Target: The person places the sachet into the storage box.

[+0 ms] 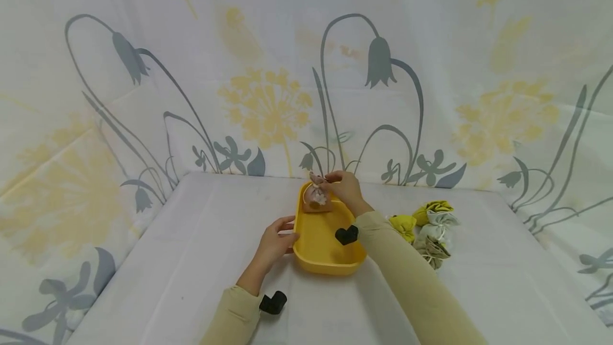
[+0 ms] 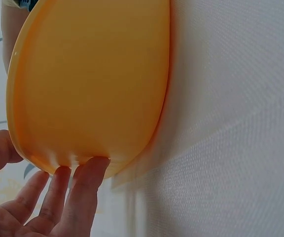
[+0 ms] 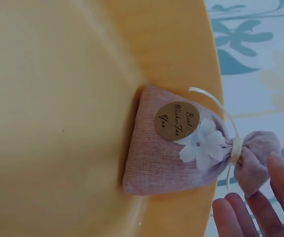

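Note:
A yellow tray [image 1: 321, 236] lies on the white-covered table. My left hand [image 1: 275, 241] is at its left side, the fingers [image 2: 90, 175] touching the outside of the wall with the thumb spread from them. At the tray's far end, a pink cloth sachet [image 3: 166, 153] leans against the inner wall. It has a round brown label, a white flower and a pale tie around its neck. The right hand [image 1: 345, 188] pinches the gathered top of this sachet, with thumb and fingertips [image 3: 267, 210] at the cloth above the tie.
Several more sachets [image 1: 431, 225] in yellow-green, pale grey and olive lie bunched right of the tray, beside the right forearm. A flower-patterned cloth [image 1: 282, 41] hangs behind the table [image 1: 201, 249] and along its sides. Each wrist carries a black camera mount [image 1: 274, 302].

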`<state>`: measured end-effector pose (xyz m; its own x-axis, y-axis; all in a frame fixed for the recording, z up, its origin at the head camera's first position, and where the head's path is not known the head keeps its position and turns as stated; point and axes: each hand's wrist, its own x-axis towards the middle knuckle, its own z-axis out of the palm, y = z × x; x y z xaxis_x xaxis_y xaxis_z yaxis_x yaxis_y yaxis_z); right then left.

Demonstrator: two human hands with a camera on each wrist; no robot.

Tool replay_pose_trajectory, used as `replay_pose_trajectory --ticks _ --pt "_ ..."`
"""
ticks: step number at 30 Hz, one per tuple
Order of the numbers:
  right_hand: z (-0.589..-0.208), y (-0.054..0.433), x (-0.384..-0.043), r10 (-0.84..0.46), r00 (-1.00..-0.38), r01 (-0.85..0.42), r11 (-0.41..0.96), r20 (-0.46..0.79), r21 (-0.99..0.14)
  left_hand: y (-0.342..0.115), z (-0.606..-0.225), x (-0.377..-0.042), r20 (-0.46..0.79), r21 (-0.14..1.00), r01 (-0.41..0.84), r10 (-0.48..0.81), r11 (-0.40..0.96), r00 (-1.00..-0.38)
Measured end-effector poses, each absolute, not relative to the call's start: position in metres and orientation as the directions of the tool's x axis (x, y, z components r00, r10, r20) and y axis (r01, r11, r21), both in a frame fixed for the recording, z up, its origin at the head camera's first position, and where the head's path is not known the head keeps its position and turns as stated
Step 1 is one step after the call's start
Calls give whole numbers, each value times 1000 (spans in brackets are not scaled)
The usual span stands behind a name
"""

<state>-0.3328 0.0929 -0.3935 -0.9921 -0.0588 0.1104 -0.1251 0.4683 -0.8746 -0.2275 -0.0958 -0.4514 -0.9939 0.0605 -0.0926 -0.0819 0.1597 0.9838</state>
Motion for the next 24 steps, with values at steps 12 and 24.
replay_pose_trajectory --ticks 12,24 --pt "-383 101 -312 -74 -991 -129 416 108 -900 -97 -451 -227 -97 982 -85 63 171 -993" --pt "-376 106 -282 -120 -985 -157 355 122 -922 -96 -452 -228 -104 980 -93 54 178 -993"
